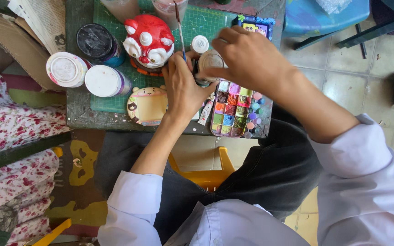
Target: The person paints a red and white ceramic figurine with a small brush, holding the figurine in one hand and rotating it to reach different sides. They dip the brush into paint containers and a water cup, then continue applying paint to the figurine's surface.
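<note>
Jar [209,61] gripped between left hand [184,89], right hand [247,57].

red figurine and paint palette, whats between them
In the head view, the left hand, holding a paintbrush, lies between the red figurine and the paint palette.

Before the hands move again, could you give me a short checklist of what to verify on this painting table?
1. Left hand keeps the thin brush upright: ok.
2. Right hand has a grip on the small white-capped jar: ok.
3. Jar cap loose or tight: cannot tell.
4. Paint palette lies flat on the table: ok, though near the front edge.
5. Red and white figurine stands clear of both hands: ok.
</note>
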{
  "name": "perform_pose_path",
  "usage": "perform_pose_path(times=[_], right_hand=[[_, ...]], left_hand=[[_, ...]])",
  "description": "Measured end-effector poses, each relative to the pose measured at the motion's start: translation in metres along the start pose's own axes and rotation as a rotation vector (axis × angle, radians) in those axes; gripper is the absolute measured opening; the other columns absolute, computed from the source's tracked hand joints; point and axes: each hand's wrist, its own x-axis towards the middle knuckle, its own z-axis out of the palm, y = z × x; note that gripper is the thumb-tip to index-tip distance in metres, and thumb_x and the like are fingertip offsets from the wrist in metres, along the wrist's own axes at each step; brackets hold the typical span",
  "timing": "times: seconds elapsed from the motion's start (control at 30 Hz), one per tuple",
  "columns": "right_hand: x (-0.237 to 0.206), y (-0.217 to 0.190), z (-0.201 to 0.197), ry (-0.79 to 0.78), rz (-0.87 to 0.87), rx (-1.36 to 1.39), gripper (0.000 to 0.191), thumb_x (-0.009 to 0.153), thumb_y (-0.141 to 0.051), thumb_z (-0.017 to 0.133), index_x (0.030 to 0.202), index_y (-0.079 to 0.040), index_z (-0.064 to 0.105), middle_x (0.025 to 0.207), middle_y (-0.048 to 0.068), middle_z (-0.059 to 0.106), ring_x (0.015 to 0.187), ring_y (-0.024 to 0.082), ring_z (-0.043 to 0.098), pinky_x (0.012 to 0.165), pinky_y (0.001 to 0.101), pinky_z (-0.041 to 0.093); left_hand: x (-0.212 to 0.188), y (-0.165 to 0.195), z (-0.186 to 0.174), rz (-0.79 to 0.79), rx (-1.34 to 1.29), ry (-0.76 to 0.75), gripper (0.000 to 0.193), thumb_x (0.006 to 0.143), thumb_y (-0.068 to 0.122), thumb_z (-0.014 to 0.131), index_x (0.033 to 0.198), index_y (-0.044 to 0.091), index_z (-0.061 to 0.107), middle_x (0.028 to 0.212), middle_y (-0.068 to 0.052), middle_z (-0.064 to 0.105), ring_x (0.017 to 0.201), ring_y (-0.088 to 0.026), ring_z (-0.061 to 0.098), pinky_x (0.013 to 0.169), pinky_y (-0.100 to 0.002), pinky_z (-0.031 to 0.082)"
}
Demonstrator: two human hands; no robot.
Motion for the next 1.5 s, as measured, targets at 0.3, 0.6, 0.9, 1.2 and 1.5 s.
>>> perform_pose_path(times=[0.3, 0.6, 0.9, 1.2, 1.5], right_hand=[[-0.011, 0.01, 0.001, 0.139, -0.164, 0.109, 0.066, 0.069, -0.033, 0.081, 0.124, -0.001, 0.068, 0.132, 0.019, 0.063, 0.117, 0.033, 0.062, 0.09, 0.0385, 0.056], [0.005, -0.014, 0.011, -0.283, 0.08, -0.042, 0.049, 0.09, -0.04, 0.08, 0.117, -0.001, 0.069, 0.111, 0.019, 0.063, 0.11, 0.034, 0.065, 0.084, 0.04, 0.059], [-0.001, -0.003, 0.016, -0.206, 0.12, 0.046, 0.07, 0.085, -0.056, 0.079, 0.125, 0.0, 0.064, 0.096, 0.022, 0.066, 0.078, 0.037, 0.072, 0.067, 0.042, 0.059], [-0.006, 0.006, 0.015, -0.122, 0.018, 0.015, 0.077, 0.072, -0.049, 0.085, 0.129, -0.004, 0.059, 0.091, 0.017, 0.068, 0.086, 0.032, 0.071, 0.068, 0.0401, 0.057], [-0.008, 0.013, 0.025, -0.19, 0.088, 0.081, 0.074, 0.079, -0.048, 0.085, 0.127, 0.0, 0.058, 0.095, 0.017, 0.069, 0.086, 0.037, 0.07, 0.071, 0.0444, 0.055]], left_hand=[[0.001, 0.001, 0.0, 0.012, 0.0, 0.019, 0.078, 0.064, 0.027, 0.1, 0.111, 0.003, 0.042, 0.104, -0.006, 0.06, 0.103, -0.032, 0.057, 0.095, -0.053, 0.038], [0.004, 0.001, -0.003, 0.0, -0.046, -0.002, 0.073, 0.064, 0.025, 0.098, 0.109, 0.005, 0.044, 0.102, -0.005, 0.06, 0.097, -0.031, 0.056, 0.091, -0.049, 0.038], [0.005, 0.004, -0.003, -0.002, -0.049, 0.01, 0.074, 0.064, 0.025, 0.098, 0.109, 0.005, 0.043, 0.101, -0.005, 0.058, 0.098, -0.03, 0.057, 0.09, -0.05, 0.038], [0.006, 0.005, -0.004, 0.001, -0.047, 0.012, 0.081, 0.061, 0.034, 0.102, 0.11, 0.005, 0.044, 0.103, -0.004, 0.059, 0.097, -0.029, 0.056, 0.089, -0.049, 0.037], [0.005, 0.002, -0.003, 0.037, -0.022, 0.03, 0.079, 0.068, 0.036, 0.104, 0.11, 0.003, 0.045, 0.1, -0.007, 0.053, 0.092, -0.03, 0.052, 0.088, -0.047, 0.038]])
